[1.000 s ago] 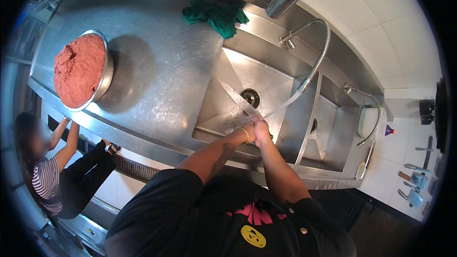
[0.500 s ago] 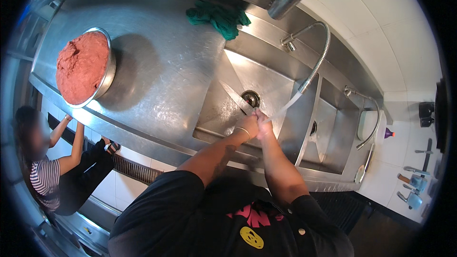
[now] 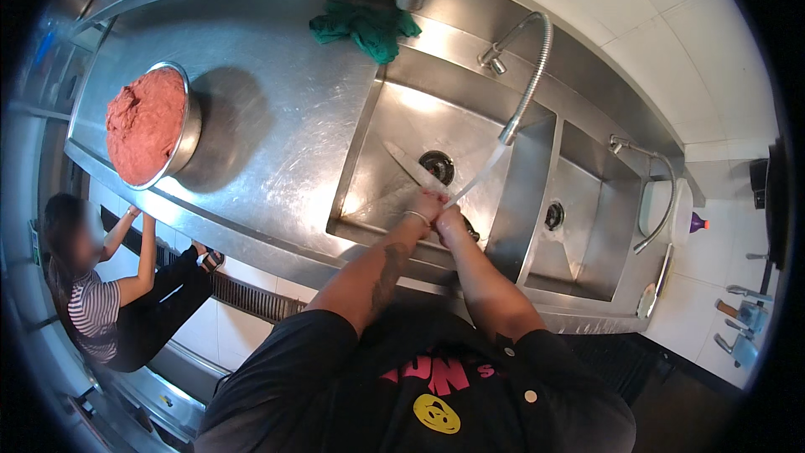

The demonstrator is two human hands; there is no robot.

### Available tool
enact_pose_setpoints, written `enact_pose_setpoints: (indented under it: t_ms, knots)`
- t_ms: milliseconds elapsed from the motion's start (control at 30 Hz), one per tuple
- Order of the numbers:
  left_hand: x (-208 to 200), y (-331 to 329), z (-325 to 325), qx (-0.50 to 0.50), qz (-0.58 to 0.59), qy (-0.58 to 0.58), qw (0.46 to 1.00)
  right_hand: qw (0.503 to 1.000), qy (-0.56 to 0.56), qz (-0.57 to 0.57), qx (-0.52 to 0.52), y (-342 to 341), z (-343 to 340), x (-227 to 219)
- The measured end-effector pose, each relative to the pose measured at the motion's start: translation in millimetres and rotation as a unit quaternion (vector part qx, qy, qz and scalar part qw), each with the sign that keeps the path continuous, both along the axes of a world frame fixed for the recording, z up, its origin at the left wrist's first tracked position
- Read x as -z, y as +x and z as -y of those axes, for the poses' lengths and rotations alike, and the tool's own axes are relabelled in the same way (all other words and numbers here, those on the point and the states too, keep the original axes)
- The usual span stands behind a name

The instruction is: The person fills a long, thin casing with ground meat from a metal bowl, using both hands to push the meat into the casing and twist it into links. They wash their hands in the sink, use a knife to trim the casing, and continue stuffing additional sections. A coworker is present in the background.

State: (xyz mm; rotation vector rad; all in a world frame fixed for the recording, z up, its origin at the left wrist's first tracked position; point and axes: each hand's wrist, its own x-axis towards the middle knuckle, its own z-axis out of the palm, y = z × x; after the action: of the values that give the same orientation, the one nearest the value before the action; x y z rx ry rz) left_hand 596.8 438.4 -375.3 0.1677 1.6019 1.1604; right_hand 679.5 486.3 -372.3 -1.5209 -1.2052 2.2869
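Observation:
In the left basin of the steel sink [image 3: 390, 101], both my hands are close together on a long-bladed knife [image 3: 401, 161]. Its blade points up and left, past the drain. My left hand [image 3: 426, 204] is closed around the knife near the base of the blade. Just beside it, my right hand [image 3: 451, 221] is closed at the handle, whose dark end shows beyond the knuckles. Water streams onto the hands from a flexible hose faucet [image 3: 537, 75]. My fingertips are partly hidden.
A steel bowl [image 3: 192, 126] heaped with reddish ground meat stands on the counter at left. A green cloth [image 3: 365, 29] lies behind the sink. To the right is a second basin [image 3: 579, 260] with its own faucet [image 3: 662, 159]. Another person [image 3: 101, 302] crouches at lower left.
My view has shifted a little. My left hand has moved up the knife toward the blade, my right hand has lowered slightly, and the dark handle end now shows.

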Motion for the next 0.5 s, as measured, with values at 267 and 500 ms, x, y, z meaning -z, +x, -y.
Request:
enact_pose_setpoints:
  t_ms: [267,500]
  knots:
    - [15,-45,25,0.313,-0.399,-0.198,0.839,0.868,0.314,0.264,-0.280,42,-62,37]
    - [-62,-50,45,0.277,-0.349,-0.285,0.849,0.735,0.525,0.187,-0.386,-15,-157,-1]
